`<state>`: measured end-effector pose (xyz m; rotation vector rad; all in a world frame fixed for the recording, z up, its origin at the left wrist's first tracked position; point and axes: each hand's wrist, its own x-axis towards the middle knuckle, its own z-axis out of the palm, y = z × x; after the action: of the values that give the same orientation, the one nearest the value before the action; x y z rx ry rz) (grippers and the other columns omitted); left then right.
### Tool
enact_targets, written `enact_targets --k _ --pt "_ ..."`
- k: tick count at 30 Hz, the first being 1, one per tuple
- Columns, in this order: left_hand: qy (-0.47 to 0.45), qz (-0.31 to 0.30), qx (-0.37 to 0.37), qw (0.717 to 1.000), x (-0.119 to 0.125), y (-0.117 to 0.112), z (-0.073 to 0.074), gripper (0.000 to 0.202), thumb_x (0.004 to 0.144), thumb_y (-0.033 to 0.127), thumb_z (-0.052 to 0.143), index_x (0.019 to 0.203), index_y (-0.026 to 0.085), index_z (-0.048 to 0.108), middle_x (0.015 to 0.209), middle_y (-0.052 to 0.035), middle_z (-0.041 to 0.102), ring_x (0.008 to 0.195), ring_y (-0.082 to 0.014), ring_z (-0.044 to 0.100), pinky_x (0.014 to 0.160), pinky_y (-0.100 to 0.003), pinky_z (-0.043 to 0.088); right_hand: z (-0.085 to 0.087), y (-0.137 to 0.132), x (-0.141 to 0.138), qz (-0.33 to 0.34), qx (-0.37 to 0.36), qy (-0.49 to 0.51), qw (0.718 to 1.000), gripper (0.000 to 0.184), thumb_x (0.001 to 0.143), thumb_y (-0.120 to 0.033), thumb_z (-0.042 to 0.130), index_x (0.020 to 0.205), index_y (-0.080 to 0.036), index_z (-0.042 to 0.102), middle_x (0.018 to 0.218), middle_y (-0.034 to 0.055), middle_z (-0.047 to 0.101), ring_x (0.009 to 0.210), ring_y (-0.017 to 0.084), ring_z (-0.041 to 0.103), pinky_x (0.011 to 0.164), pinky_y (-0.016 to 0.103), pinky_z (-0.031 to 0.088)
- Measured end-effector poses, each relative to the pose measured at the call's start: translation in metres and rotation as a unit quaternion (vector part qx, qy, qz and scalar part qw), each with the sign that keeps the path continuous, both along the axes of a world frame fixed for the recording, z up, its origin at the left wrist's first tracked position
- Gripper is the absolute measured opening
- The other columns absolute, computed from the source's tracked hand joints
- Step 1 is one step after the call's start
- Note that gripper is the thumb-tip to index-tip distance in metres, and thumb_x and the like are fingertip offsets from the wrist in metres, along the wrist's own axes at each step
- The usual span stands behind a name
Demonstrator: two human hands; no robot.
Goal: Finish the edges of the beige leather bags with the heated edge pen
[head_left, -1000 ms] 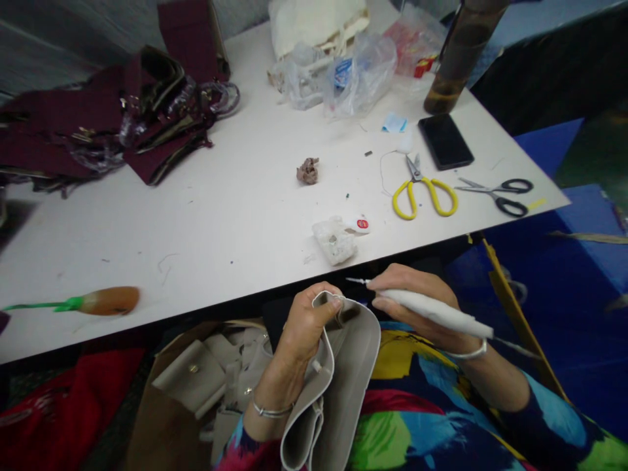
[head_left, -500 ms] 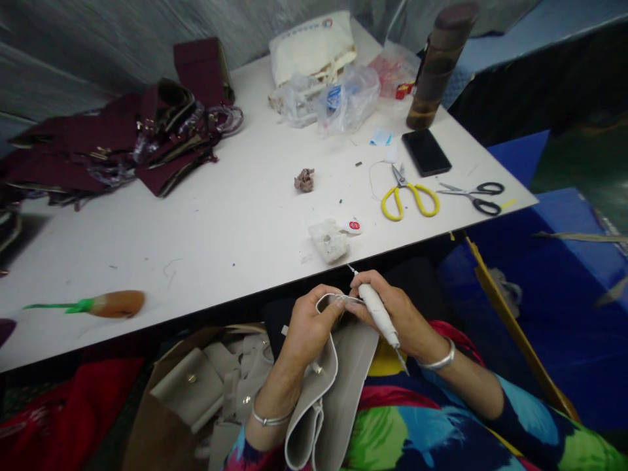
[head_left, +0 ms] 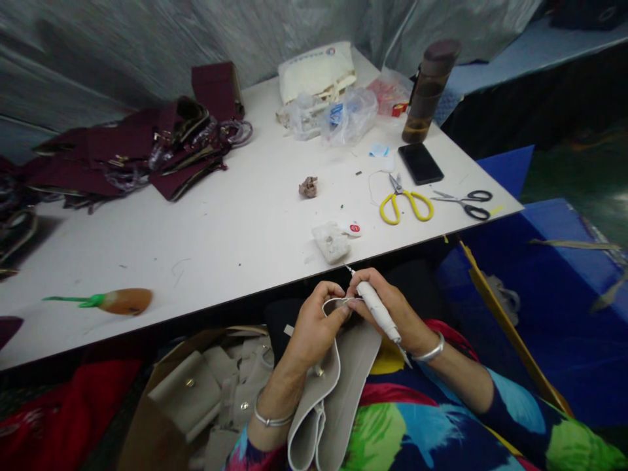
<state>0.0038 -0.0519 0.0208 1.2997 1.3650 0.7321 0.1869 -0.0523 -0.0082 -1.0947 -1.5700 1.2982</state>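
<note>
A light grey bag piece (head_left: 350,379) lies over my lap, its upper edge pinched between both hands just below the table edge. My left hand (head_left: 314,327) is closed on that edge from the left. In my right hand (head_left: 387,301) is a white-wrapped tool (head_left: 377,307) with a thin pointed tip at each end, lying across the fingers. The right fingertips also touch the bag's edge, close to the left thumb. Just beyond the hands, a crumpled whitish lump (head_left: 331,243) rests on the table.
On the white table (head_left: 220,229) are yellow-handled scissors (head_left: 406,199), black-handled scissors (head_left: 464,203), a phone (head_left: 420,163), a bottle (head_left: 430,91), an orange glue bottle (head_left: 122,301) and maroon bags (head_left: 122,150). A carton (head_left: 142,418) of grey bags stands below left.
The view has tilted slightly, so the table things sit a little lower and shifted. Both hands keep their hold on the bag edge and tool, with hardly any movement.
</note>
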Motion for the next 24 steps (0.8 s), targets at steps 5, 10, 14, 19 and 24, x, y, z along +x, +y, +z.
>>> enact_targets --k 5,10,14,19,24 --pt "-0.014 0.029 -0.018 0.999 0.0008 -0.0009 0.0011 0.02 0.078 0.025 0.076 0.094 0.02 0.065 0.09 -0.0007 0.069 0.082 -0.0184 0.062 0.078 -0.028 0.047 -0.0006 -0.004 -0.0037 -0.031 0.018 -0.043 0.998 0.02 0.098 -0.031 0.065 0.112 -0.024 0.053 0.093 0.0 0.068 0.073 0.014 0.063 0.066 0.025 0.049" --pt "-0.006 0.061 -0.014 0.998 0.0016 -0.0033 -0.0004 0.021 0.074 0.023 0.08 0.091 0.02 0.067 0.086 -0.0007 0.069 0.078 -0.0179 0.062 0.074 -0.027 0.047 0.0008 -0.0051 -0.0003 -0.009 0.035 -0.058 0.998 0.017 0.101 -0.033 0.061 0.113 -0.024 0.055 0.093 0.001 0.068 0.074 0.015 0.063 0.068 0.025 0.048" --pt "-0.011 0.063 -0.013 0.998 0.0013 -0.0046 -0.0022 0.023 0.075 0.023 0.08 0.093 0.02 0.067 0.086 -0.0005 0.069 0.078 -0.0176 0.062 0.073 -0.027 0.047 0.0024 -0.0059 0.0049 0.022 0.039 -0.04 0.998 0.018 0.104 -0.034 0.058 0.118 -0.024 0.054 0.1 0.0032 0.07 0.081 0.016 0.065 0.072 0.026 0.05" --pt "-0.028 0.066 -0.02 0.997 0.0036 -0.0044 0.0005 0.023 0.073 0.021 0.078 0.092 0.019 0.065 0.086 -0.0005 0.07 0.078 -0.0173 0.063 0.073 -0.026 0.047 0.0057 -0.0087 0.004 0.003 0.029 -0.034 0.999 0.025 0.097 -0.025 0.064 0.119 -0.024 0.051 0.101 0.0029 0.071 0.079 0.015 0.066 0.072 0.026 0.052" --pt "-0.013 0.061 -0.018 0.998 0.0069 -0.0043 0.0046 0.019 0.072 0.02 0.076 0.087 0.019 0.065 0.079 0.0009 0.068 0.075 -0.0164 0.062 0.07 -0.025 0.046 0.0057 -0.0104 -0.0027 -0.037 0.03 -0.039 0.998 0.024 0.092 -0.021 0.065 0.113 -0.023 0.053 0.092 -0.0004 0.069 0.068 0.012 0.062 0.065 0.023 0.049"
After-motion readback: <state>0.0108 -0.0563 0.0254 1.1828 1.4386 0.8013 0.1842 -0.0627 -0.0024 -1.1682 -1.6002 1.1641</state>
